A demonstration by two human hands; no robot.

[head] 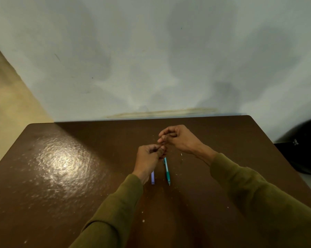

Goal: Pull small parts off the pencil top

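Both hands are raised a little above the brown table (61,167), close together. My right hand (178,138) pinches a very thin dark stick, like a pencil lead (163,141), between thumb and fingertips. My left hand (149,158) has its fingers curled and pinches the lower end of the same thin stick. A teal mechanical pencil (166,171) lies on the table just below the hands, tip toward me. A small lilac case (152,178) lies beside it, partly hidden by my left wrist.
A pale wall stands right behind the table's far edge. A black bag (301,149) sits off the table's right side. Small pale crumbs (181,154) dot the tabletop. Floor shows at the far left.
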